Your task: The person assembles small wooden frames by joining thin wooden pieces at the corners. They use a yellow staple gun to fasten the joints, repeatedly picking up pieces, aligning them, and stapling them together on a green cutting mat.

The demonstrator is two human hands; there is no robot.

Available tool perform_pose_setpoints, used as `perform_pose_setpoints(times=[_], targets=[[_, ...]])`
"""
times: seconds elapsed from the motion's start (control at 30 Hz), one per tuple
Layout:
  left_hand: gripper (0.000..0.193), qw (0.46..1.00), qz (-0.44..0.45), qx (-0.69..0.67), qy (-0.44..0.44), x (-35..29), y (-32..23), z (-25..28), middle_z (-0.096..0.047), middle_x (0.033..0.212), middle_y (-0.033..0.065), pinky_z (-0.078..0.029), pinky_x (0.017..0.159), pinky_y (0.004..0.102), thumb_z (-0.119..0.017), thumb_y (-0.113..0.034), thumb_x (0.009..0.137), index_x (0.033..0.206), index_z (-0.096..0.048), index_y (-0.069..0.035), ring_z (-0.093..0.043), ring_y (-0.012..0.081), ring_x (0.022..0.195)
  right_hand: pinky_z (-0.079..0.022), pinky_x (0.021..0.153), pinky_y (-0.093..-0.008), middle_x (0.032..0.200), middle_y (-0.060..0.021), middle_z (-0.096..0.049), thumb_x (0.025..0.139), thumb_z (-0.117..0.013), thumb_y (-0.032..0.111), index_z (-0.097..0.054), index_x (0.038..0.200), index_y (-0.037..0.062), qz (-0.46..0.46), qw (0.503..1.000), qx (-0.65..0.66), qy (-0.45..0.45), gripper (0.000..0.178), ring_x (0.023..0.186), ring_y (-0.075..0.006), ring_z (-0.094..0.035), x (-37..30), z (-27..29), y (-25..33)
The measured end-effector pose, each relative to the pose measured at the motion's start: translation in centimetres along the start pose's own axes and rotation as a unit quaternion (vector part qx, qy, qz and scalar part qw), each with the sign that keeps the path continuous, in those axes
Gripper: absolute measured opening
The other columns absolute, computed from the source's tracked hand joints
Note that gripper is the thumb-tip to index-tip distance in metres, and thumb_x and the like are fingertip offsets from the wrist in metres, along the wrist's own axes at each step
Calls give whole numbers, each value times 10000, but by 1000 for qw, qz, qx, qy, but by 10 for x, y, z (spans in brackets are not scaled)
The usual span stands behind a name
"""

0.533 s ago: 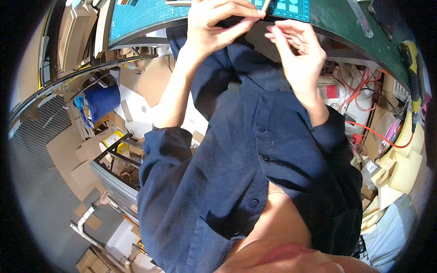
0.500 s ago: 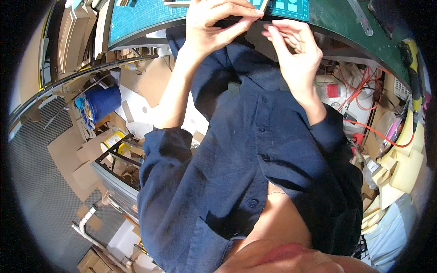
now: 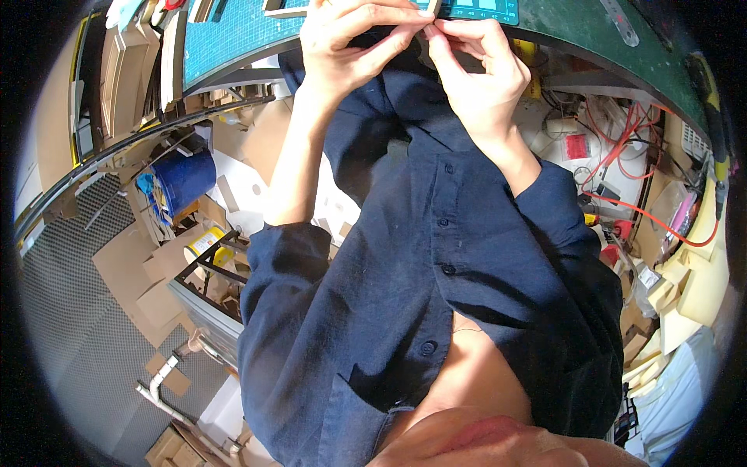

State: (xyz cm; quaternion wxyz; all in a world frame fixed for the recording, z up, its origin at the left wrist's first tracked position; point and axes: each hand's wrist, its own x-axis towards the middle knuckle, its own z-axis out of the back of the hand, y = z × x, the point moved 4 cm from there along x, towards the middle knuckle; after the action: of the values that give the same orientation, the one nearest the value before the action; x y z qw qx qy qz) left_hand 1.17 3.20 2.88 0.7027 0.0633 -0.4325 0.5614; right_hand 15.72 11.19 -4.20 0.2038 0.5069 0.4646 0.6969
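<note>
At the top of the head view, my left hand (image 3: 346, 43) pinches a thin tan strip (image 3: 435, 8) between thumb and fingers, above the near edge of a blue-green cutting mat (image 3: 241, 35). My right hand (image 3: 484, 74) meets it from the right, thumb and forefinger closed together at the strip's lower end. What lies between those right fingertips is too small to make out. The strip's upper end is cut off by the picture's edge. Just left of my left hand, a pale angled piece (image 3: 284, 9) rests on the mat.
A metal ruler (image 3: 618, 22) lies on the green tabletop (image 3: 560, 35) at right. Cardboard sheets (image 3: 128, 74) stand at far left. Below are a blue bin (image 3: 184, 180), a yellow can (image 3: 208, 245), orange cables (image 3: 634, 128) and foam pieces (image 3: 696, 288).
My right hand has moved left and up, and its fingers have closed beside the left fingertips. My left hand, with the strip, has shifted slightly left and up in view.
</note>
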Motion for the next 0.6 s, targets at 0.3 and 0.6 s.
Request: perform_pose_setpoints(times=[0.3, 0.6], targets=[[179, 1000, -4, 4, -4, 3, -3, 1, -743, 837, 87, -525, 634, 313, -816, -35, 763, 940, -794, -50, -724, 219, 725, -612, 789, -266, 934, -75, -782, 838, -828, -1, -709, 987, 17, 19, 1000, -5, -1, 192, 866, -147, -768, 2, -1, 4], [194, 998, -8, 58, -7, -1, -5, 1, -745, 844, 70, -512, 661, 302, -825, -13, 750, 937, -793, -57, -718, 207, 750, -608, 806, -258, 949, -80, -775, 848, -815, -14, -706, 986, 5, 6, 1000, 20, -5, 177, 882, -136, -760, -1, -3, -2]])
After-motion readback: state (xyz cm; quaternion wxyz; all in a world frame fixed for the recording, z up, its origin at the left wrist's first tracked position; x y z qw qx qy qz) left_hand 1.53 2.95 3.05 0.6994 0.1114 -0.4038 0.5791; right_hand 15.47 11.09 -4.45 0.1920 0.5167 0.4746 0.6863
